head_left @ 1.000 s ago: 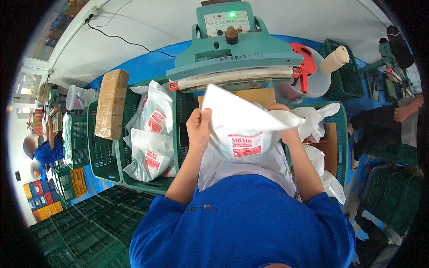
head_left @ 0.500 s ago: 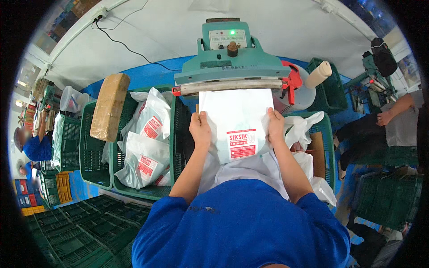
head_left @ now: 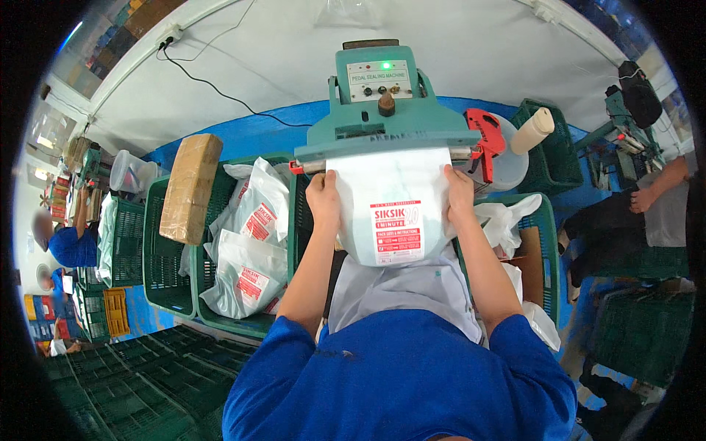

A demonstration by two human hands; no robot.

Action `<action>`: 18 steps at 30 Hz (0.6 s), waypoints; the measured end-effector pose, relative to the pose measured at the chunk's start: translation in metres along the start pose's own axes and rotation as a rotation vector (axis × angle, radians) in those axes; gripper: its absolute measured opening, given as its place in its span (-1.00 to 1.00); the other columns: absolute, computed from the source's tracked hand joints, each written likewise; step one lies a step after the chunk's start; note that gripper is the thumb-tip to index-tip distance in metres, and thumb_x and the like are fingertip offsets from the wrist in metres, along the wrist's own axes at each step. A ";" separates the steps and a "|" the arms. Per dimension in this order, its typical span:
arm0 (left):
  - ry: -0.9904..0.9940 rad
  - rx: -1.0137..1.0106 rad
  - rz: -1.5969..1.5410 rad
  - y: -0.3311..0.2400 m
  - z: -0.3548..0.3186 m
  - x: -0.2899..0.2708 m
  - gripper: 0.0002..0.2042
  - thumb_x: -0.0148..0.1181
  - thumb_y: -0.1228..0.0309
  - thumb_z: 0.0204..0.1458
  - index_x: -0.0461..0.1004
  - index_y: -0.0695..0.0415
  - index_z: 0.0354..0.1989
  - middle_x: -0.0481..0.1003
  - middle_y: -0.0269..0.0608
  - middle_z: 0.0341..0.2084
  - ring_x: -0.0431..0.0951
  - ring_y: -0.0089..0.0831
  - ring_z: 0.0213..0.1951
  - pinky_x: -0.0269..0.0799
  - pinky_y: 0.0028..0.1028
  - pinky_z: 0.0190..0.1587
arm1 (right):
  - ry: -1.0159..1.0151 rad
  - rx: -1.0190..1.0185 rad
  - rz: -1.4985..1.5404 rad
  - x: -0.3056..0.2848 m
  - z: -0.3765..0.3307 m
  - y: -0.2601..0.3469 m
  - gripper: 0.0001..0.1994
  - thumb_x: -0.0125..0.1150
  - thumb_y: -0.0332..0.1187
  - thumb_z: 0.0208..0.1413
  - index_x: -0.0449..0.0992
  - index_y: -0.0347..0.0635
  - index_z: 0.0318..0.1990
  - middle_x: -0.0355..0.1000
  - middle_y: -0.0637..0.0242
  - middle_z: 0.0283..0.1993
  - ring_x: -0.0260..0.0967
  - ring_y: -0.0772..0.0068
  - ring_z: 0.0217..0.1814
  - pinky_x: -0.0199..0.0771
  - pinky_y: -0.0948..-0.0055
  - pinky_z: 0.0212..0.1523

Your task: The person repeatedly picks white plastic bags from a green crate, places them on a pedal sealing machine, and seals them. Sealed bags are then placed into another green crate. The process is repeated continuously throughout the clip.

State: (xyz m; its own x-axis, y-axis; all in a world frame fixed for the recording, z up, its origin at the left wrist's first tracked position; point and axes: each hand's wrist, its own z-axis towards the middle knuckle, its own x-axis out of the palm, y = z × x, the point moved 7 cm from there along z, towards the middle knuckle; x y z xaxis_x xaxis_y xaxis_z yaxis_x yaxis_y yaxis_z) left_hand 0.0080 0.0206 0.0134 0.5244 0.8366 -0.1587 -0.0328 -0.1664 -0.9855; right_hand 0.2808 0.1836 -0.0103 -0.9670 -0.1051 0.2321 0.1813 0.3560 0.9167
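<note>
A white plastic pouch (head_left: 401,184) with red print hangs from the jaws of a green sealing machine (head_left: 346,121). Its top edge lies under the lowered upper jaw, while its rounded, filled bottom rests near my lap. My left hand (head_left: 323,200) pinches the pouch's left side just below the jaw. On the opposite side my right hand (head_left: 460,195) grips its edge, thumb on the front face. A green light (head_left: 387,66) glows on the machine's panel. Several similar printed pouches (head_left: 246,275) lie in a green crate to my left.
A brown taped box (head_left: 190,191) lies across the left crates. Right of the machine are a red handheld device (head_left: 484,140) and a beige roll (head_left: 533,131). White bags (head_left: 507,228) sit in the right crate (head_left: 550,250). Another person's hand (head_left: 644,198) shows far right.
Both hands have pushed the pouch slightly forward, its top edge now between the jaws. The machine's upper jaw has come down over it. The view has shifted slightly.
</note>
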 end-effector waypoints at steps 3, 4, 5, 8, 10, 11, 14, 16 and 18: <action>0.085 -0.113 -0.091 0.011 -0.003 0.002 -0.72 0.05 0.30 0.11 0.44 0.33 -0.39 0.40 -0.29 -0.54 0.29 -0.55 -0.47 0.23 -0.50 -0.38 | -0.032 0.050 -0.007 -0.008 -0.003 -0.006 -0.74 0.12 -0.29 0.13 0.49 -0.37 -0.23 0.47 0.28 -0.28 0.39 0.47 -0.28 0.34 0.51 -0.24; 0.129 -0.158 -0.102 0.014 -0.006 0.000 -0.72 0.04 0.29 0.12 0.44 0.33 -0.36 0.42 -0.29 -0.50 0.32 -0.57 -0.44 0.24 -0.53 -0.36 | -0.029 0.043 -0.061 -0.011 -0.006 -0.005 -0.69 0.14 -0.24 0.12 0.48 -0.38 -0.18 0.47 0.28 -0.25 0.38 0.47 -0.22 0.34 0.50 -0.18; 0.183 -0.212 -0.141 0.016 -0.008 -0.002 -0.72 0.04 0.28 0.13 0.44 0.32 -0.32 0.43 -0.30 -0.46 0.34 -0.58 -0.41 0.25 -0.55 -0.34 | -0.031 0.187 0.007 -0.017 -0.012 -0.011 -0.66 0.13 -0.21 0.12 0.49 -0.38 -0.18 0.46 0.30 -0.24 0.36 0.49 -0.21 0.31 0.52 -0.17; 0.481 -0.381 0.020 0.017 -0.029 -0.019 -0.72 0.12 0.29 0.08 0.47 0.31 -0.24 0.48 -0.31 -0.40 0.42 -0.58 -0.36 0.31 -0.58 -0.27 | 0.175 0.366 -0.285 -0.029 -0.038 0.003 -0.62 0.18 -0.16 0.07 0.51 -0.40 -0.21 0.46 0.31 -0.27 0.34 0.52 -0.20 0.29 0.53 -0.17; 0.799 -0.437 0.290 0.013 -0.049 -0.030 -0.82 0.21 0.43 0.00 0.51 0.30 -0.29 0.47 -0.28 -0.38 0.37 -0.61 -0.32 0.29 -0.56 -0.23 | 0.467 0.320 -0.719 -0.028 -0.057 0.027 -0.70 0.24 -0.22 -0.01 0.54 -0.33 -0.29 0.45 0.33 -0.35 0.32 0.54 -0.26 0.30 0.52 -0.21; 0.771 -0.300 0.166 -0.004 -0.044 -0.033 -0.84 0.23 0.46 -0.04 0.51 0.29 -0.32 0.47 -0.28 -0.38 0.38 -0.60 -0.31 0.29 -0.55 -0.22 | 0.510 0.198 -0.748 -0.025 -0.053 0.048 -0.74 0.26 -0.25 -0.03 0.53 -0.32 -0.33 0.44 0.33 -0.39 0.31 0.55 -0.28 0.29 0.52 -0.23; 0.552 -0.007 0.101 -0.047 -0.024 -0.041 -0.88 0.29 0.52 -0.12 0.49 0.26 -0.41 0.47 -0.29 -0.39 0.40 -0.52 -0.31 0.30 -0.51 -0.21 | 0.444 -0.067 -0.882 -0.010 -0.037 0.098 -0.81 0.29 -0.32 -0.07 0.50 -0.27 -0.42 0.39 0.32 -0.48 0.28 0.57 -0.34 0.25 0.53 -0.33; 0.261 0.435 0.327 -0.086 0.000 -0.031 -0.89 0.29 0.55 -0.15 0.45 0.22 -0.48 0.45 -0.27 -0.41 0.41 -0.39 -0.36 0.30 -0.45 -0.25 | 0.053 -0.520 -0.793 0.009 -0.025 0.132 -0.86 0.26 -0.36 -0.06 0.48 -0.22 -0.38 0.39 0.29 -0.45 0.30 0.53 -0.35 0.23 0.51 -0.33; -0.002 0.794 0.571 -0.116 0.008 -0.013 -0.88 0.28 0.56 -0.18 0.42 0.17 -0.52 0.44 -0.23 -0.42 0.40 -0.29 -0.40 0.29 -0.39 -0.28 | -0.258 -0.996 -0.726 0.038 -0.044 0.141 -0.85 0.22 -0.36 -0.03 0.49 -0.14 -0.29 0.42 0.31 -0.32 0.33 0.42 -0.29 0.25 0.42 -0.19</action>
State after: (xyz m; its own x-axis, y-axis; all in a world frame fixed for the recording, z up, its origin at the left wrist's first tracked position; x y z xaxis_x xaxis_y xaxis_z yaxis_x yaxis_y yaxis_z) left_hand -0.0018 0.0332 0.1290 0.2500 0.7402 -0.6242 -0.8452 -0.1477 -0.5136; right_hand 0.2771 0.1893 0.1418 -0.8868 0.2412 -0.3942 -0.4579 -0.5733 0.6794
